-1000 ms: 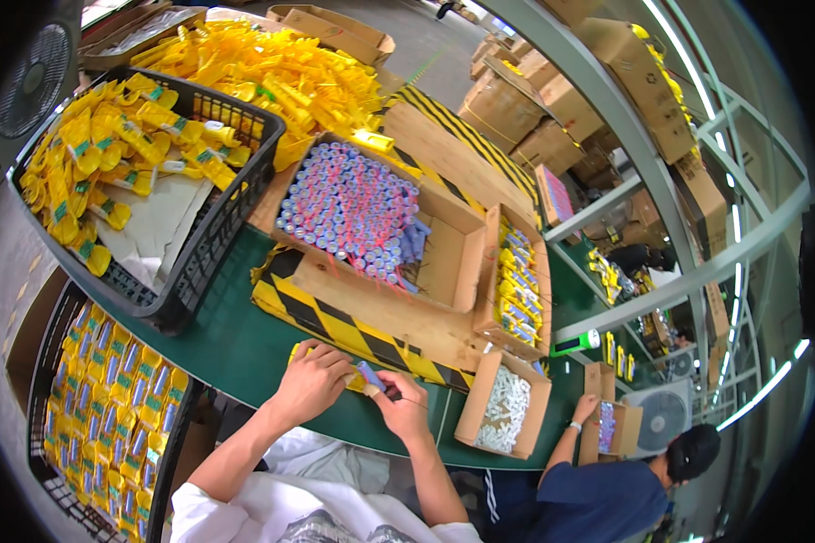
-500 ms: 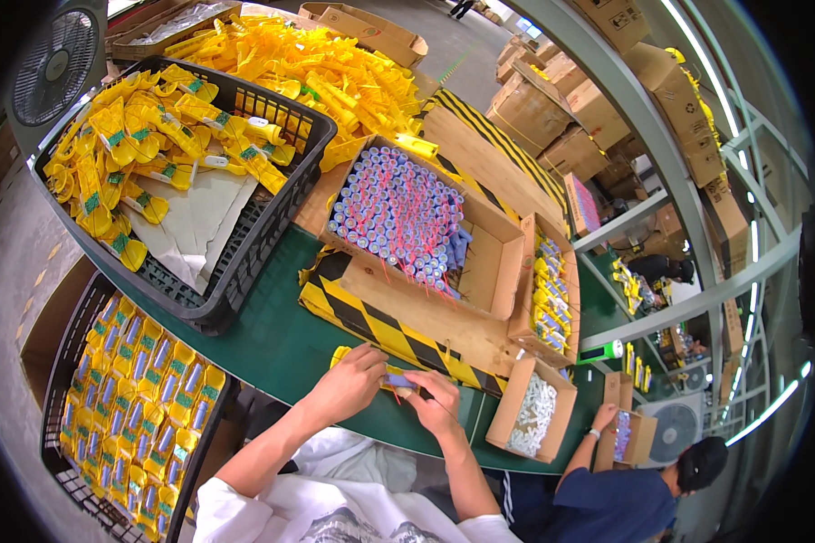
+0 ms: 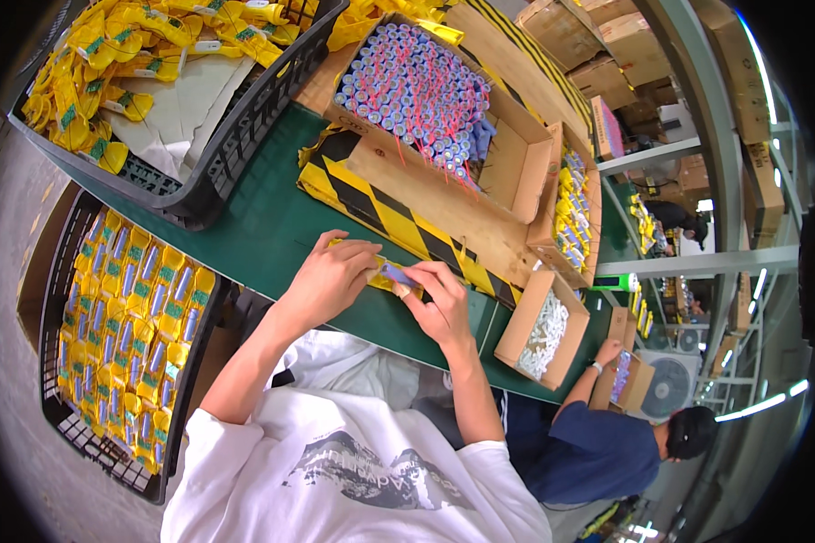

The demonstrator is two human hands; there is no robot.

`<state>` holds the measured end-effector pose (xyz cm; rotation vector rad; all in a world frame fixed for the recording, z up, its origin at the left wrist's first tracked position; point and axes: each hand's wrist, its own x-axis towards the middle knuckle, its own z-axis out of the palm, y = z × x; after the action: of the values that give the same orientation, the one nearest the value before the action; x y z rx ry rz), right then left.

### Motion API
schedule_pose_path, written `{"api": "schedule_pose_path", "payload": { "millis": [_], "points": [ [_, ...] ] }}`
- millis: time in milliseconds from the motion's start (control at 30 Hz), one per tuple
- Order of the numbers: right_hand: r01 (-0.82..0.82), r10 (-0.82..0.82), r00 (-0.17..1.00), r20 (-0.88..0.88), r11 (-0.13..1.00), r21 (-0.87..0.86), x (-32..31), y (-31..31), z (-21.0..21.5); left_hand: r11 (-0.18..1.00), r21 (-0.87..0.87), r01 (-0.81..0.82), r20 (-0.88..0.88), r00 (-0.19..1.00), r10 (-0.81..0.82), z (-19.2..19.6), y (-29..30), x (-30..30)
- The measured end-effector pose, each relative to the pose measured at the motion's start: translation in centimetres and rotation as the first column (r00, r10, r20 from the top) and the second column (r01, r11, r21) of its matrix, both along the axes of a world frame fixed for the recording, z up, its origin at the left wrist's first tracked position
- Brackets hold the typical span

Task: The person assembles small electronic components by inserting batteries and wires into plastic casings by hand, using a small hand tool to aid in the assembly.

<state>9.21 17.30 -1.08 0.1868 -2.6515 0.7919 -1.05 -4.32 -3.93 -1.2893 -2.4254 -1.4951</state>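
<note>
Over the near edge of the green tabletop, my left hand is closed around a yellow plastic housing. A blue-purple cylindrical battery lies at the housing, between my two hands. My right hand pinches the battery's right end with thumb and fingers. Most of the housing is hidden by my left fingers. Whether the battery is fully seated in it, I cannot tell.
Beyond my hands stands a carton of batteries with red wires. Black crates with yellow housings are at the left. A box of small white parts stands right, before a co-worker in dark blue. Striped tape edges a wooden board.
The view has tipped downward, so the table and boxes appear higher and more of my shirt shows. Both hands stay on the housing and battery, with the fingers slightly shifted.
</note>
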Motion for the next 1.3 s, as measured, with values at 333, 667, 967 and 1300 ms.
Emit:
{"api": "schedule_pose_path", "payload": {
  "millis": [333, 667, 967, 1300],
  "points": [
    [-0.093, 0.092, 0.995, 0.024, 0.993, 0.07, 0.1, -0.5, 0.5, 0.997, 0.069, 0.035, 0.036, 0.999, -0.037, -1.1, -0.7, 0.7],
    [-0.062, 0.045, 0.992, 0.115, 0.987, 0.147, 0.1, -1.3, 1.1, 0.994, 0.063, 0.085, 0.043, 0.995, -0.087, -1.1, -0.9, 0.3],
    [-0.034, 0.01, 0.974, 0.225, 0.994, 0.105, -0.6, -1.0, 2.2, 1.0, -0.005, 0.026, -0.063, 0.998, -0.027, 1.3, 0.0, 0.1],
    [0.382, -0.362, 0.921, 0.143, 0.909, -0.165, 7.2, 7.1, 10.1, 0.988, -0.152, -0.013, -0.185, 0.983, -0.016, 1.7, 0.5, 1.4]
  ]
}}
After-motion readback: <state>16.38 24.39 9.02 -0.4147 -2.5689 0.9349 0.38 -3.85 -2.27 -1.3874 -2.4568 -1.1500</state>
